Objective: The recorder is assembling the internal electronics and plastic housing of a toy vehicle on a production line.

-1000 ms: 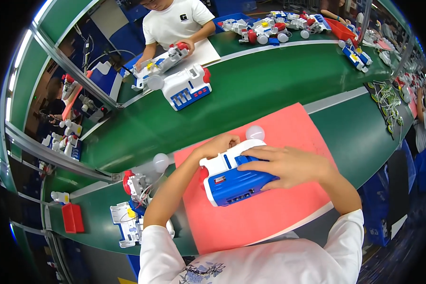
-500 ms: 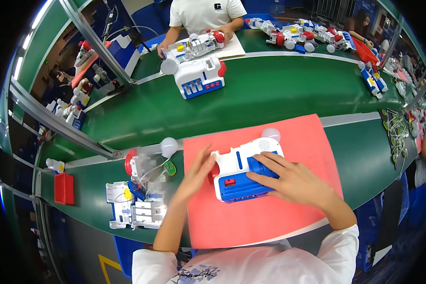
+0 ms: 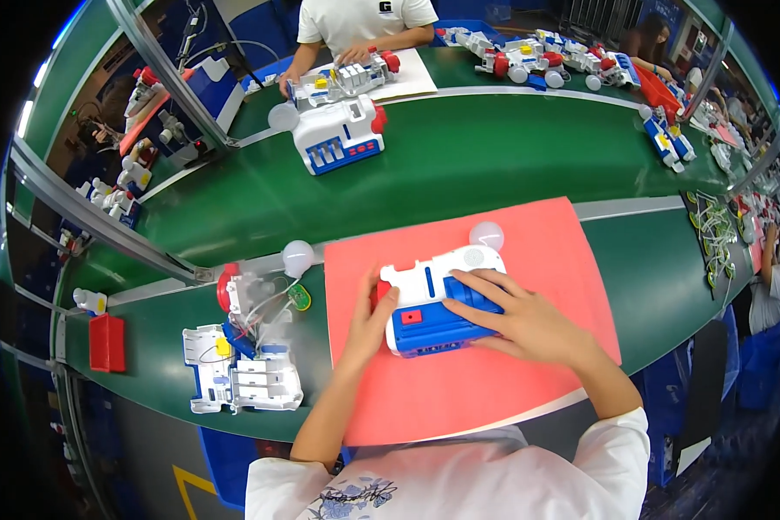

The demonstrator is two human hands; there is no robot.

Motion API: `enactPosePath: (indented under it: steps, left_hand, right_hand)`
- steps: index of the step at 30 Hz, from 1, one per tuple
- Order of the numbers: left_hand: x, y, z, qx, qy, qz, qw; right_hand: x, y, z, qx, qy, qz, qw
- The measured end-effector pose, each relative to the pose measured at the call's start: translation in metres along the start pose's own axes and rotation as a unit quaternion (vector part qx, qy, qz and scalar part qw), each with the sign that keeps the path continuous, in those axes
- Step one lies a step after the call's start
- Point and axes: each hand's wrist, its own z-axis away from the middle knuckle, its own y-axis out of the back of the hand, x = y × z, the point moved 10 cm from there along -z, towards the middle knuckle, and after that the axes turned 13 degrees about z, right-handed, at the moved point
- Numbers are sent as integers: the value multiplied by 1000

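Pink mat (image 3: 459, 390) under casing (image 3: 433, 314), green bench (image 3: 641, 260), metal posts (image 3: 169, 78)

At the frame's centre, the left hand (image 3: 371, 321) touches the left end of a white-and-blue plastic casing (image 3: 426, 326) on a pink mat (image 3: 468, 399); the right hand (image 3: 537, 325) spreads over its right side. Lower left, an opened white shell (image 3: 273, 386) and a red bin (image 3: 107, 342) sit apart on the green table (image 3: 152, 364).
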Motion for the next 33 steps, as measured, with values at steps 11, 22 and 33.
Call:
enactPosePath:
  steps: [11,22,33]
  left_hand:
    - [-2,-3,3,54,-3,53,997]
    - [-5,-4,11,41,-19,86,995]
    - [11,-17,51,8,-157,-63,986]
  right_hand:
    - [8,-4,-2,44,-18,-54,997]
    - [-5,-3,-9,-15,-32,6,999]
    - [-11,-8,-3,0,-25,22,999]
